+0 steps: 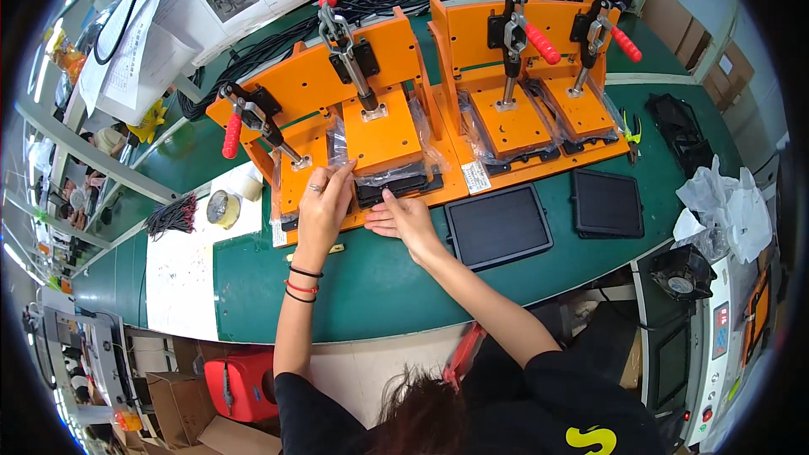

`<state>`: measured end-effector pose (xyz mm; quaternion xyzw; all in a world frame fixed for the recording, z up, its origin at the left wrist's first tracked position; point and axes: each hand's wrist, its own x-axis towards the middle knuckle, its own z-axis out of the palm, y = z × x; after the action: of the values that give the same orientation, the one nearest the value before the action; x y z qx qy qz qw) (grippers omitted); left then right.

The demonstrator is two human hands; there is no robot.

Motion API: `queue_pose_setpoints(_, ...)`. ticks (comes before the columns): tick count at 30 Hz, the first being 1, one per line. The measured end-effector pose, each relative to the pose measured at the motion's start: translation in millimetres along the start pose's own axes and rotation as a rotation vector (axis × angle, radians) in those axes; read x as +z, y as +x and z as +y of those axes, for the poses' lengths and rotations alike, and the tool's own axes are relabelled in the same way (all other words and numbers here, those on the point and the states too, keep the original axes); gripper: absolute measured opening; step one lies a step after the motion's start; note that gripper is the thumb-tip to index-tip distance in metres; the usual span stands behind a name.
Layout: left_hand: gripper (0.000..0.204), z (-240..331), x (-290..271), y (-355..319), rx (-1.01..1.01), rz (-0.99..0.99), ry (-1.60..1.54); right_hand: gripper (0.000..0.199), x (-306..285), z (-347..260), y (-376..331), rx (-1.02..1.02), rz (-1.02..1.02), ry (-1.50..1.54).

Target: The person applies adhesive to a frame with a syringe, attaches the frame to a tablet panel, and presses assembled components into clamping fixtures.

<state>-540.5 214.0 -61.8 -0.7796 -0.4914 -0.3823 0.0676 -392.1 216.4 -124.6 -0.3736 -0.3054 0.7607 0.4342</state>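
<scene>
Looking down from the head camera: both hands are at the left orange jig (337,131) on the green bench (354,278). The left hand (324,206) has its fingers pinched on the clear film (383,170) wrapped round the black part (396,190), which sits under the jig's press plate at its front edge. The right hand (403,217) lies flat, fingertips pressing the part's front rim, nothing enclosed. To do this well, she probably needs the film smoothed flat and the part square against the stops, fingers clear of the toggle clamp (345,50) standing above. Two black trays (499,226) wait to the right.
</scene>
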Motion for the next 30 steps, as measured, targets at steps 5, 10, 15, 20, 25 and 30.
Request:
queue_pose_setpoints(5,0.044,5.0,-1.1,4.1,0.024,-0.003,-0.023,0.05,-1.1,-6.5,3.8,-0.061,0.073,-0.008)
queue_pose_setpoints(10,0.055,16.7,5.9,7.1,0.011,-0.035,0.13,0.044,-10.9,-14.1,5.3,-0.171,0.124,-0.024)
queue_pose_setpoints(15,0.055,11.3,19.8,3.6,0.03,0.039,0.28,0.037,-16.7,-16.8,-24.4,-0.218,0.094,0.032)
queue_pose_setpoints(20,0.056,14.5,27.1,11.3,0.021,0.049,0.271,0.034,-37.5,-22.4,-91.6,-0.136,0.097,0.022)
queue_pose_setpoints(25,0.055,14.5,27.6,6.0,-0.041,0.078,0.249,0.028,-73.5,-37.3,-186.5,-0.012,0.024,-0.092)
queue_pose_setpoints(30,0.049,23.9,35.3,3.1,-0.121,0.104,0.117,0.026,-116.4,-73.8,-260.9,0.101,0.021,-0.171)
